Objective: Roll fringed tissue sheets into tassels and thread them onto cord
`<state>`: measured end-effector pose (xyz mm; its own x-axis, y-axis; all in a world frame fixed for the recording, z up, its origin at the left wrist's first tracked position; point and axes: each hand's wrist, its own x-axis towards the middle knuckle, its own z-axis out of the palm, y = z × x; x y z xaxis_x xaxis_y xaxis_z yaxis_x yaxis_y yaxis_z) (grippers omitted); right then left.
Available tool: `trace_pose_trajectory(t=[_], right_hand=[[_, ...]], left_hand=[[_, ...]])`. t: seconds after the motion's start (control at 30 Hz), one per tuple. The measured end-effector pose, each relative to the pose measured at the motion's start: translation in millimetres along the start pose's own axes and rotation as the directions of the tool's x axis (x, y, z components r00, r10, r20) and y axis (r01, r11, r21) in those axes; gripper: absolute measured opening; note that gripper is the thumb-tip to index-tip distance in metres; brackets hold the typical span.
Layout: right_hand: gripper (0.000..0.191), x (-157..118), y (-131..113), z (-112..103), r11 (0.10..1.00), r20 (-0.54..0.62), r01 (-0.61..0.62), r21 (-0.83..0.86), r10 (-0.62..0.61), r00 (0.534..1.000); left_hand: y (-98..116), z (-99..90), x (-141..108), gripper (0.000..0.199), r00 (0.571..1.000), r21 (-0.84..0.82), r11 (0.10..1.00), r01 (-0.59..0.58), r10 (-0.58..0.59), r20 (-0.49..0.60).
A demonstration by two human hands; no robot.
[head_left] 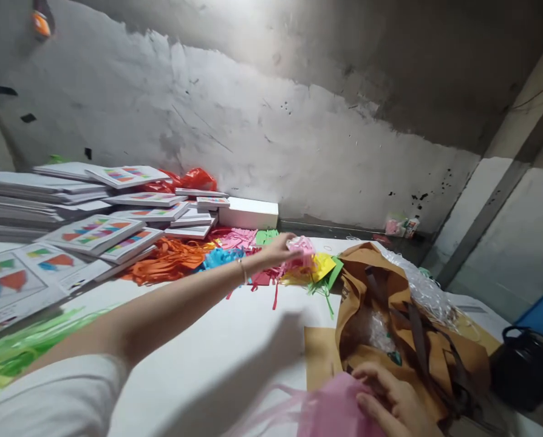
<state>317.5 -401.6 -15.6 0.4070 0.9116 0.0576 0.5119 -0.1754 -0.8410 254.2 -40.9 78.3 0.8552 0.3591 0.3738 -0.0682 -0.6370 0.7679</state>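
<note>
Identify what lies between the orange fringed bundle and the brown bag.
The head view shows blue fringe, red fringe, yellow fringe and green fringe there, plus the left hand at pink fringe.

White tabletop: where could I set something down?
Bare white tabletop lies in front of the orange fringed bundle, left of the brown fabric bag and the pink fringed sheet in the right hand. Back left is crowded with stacked white printed packets.

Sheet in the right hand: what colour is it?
The sheet is pink, seen best in the head view.
</note>
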Motion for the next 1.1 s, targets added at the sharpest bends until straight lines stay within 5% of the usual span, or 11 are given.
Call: trace_pose_trajectory(t=[0.07,0.17,0.3,0.4,0.57,0.7,0.77,0.83,0.9,1.0,1.1], right_hand=[[0.030,11,-13,6,0.993,0.067,0.055,-0.108,-0.048,0.997],[0.022,24,-37,16,0.978,0.102,0.155,-0.137,-0.142,0.985],[0.019,27,-67,20,0.973,0.120,0.217,-0.071,-0.208,0.971],[0.019,28,-75,23,0.987,0.160,0.140,0.073,-0.150,0.976],[0.026,50,-64,41,0.984,0.360,-0.037,0.173,-0.028,0.933],[0.029,75,-69,31,0.992,0.212,0.043,0.116,-0.067,0.975],[0.027,80,-79,14,0.992,0.108,0.104,0.065,-0.110,0.988],[0.019,75,-89,1,0.960,-0.022,0.264,-0.092,-0.267,0.963],[0.013,62,-94,4,0.791,-0.084,0.483,-0.377,-0.548,0.832],[0.019,39,-81,50,0.502,-0.007,0.623,-0.600,-0.782,0.623],[0.029,23,-49,124,0.328,0.129,0.698,-0.637,-0.847,0.516]], left_hand=[[12,32.1,-45,0.050,0.970,-0.043,0.996,-0.079,0.087,0.226],[33,64.5,-110,0.084,0.866,-0.132,0.979,-0.156,0.200,0.458],[42,65.2,-159,0.065,0.763,-0.076,0.996,0.043,0.016,0.647],[34,45.2,-178,0.046,0.685,-0.063,0.954,0.293,-0.164,0.710],[10,34.6,-216,0.046,0.706,-0.318,0.788,0.526,-0.197,0.681],[4,46.5,-244,0.055,0.667,-0.353,0.742,0.570,-0.167,0.726],[6,39.9,-249,0.046,0.688,-0.320,0.774,0.546,-0.195,0.699],[7,17.7,-248,0.033,0.757,-0.260,0.834,0.486,-0.254,0.602],[4,-17.1,-248,0.019,0.844,-0.173,0.894,0.412,-0.304,0.441],[-12,-72.6,-262,0.013,0.932,-0.009,0.944,0.329,-0.323,0.163],[-27,-99.3,-301,0.042,0.969,0.367,0.896,0.249,-0.231,-0.093]])
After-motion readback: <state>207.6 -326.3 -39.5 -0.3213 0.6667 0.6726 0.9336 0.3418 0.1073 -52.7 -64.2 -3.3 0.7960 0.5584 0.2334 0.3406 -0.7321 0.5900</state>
